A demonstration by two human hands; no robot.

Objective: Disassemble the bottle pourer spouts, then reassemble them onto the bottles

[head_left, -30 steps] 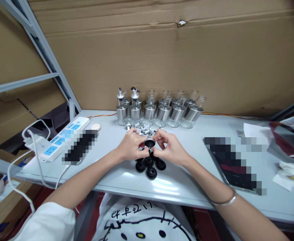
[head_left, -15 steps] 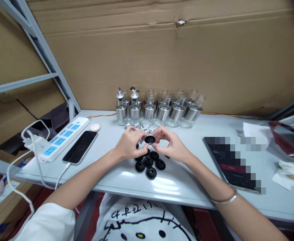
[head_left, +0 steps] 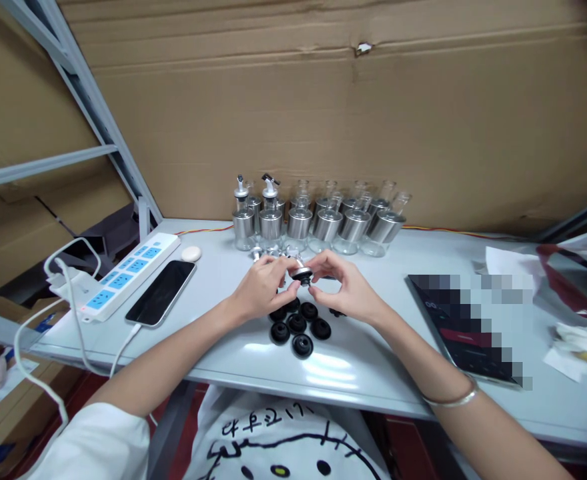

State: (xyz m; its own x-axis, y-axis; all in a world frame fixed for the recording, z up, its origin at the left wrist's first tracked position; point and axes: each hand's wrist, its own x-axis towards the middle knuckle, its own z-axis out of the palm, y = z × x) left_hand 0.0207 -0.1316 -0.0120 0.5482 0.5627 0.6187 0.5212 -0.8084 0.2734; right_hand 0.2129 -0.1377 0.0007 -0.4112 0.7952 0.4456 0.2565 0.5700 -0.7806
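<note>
Between my fingertips is a pourer spout point(head_left: 302, 274) with a silvery top and a black ribbed stopper underneath. My left hand point(head_left: 266, 285) pinches it from the left, thumb below and fingers above. From the right, my right hand point(head_left: 346, 288) grips its rim with thumb and fingertips. Several loose black rubber stoppers point(head_left: 297, 324) lie on the table just below my hands. Behind my fingers sit more silvery pourer tops point(head_left: 257, 253), partly hidden. Two front bottles carry fitted pourers, one being this steel-sleeved bottle point(head_left: 270, 223); the other bottles point(head_left: 328, 223) have bare glass necks.
On the left lie a white power strip point(head_left: 123, 277), a charging phone point(head_left: 161, 293) and a small round white case point(head_left: 191, 254). A tablet point(head_left: 466, 330) is at the right, near crumpled tissue point(head_left: 583, 339). Cardboard point(head_left: 293, 100) stands behind the table point(head_left: 213, 363).
The pourer spout in my hands has tilted more upright, its black underside turning downward so the silvery top shows. My hands stay almost in the same place.
</note>
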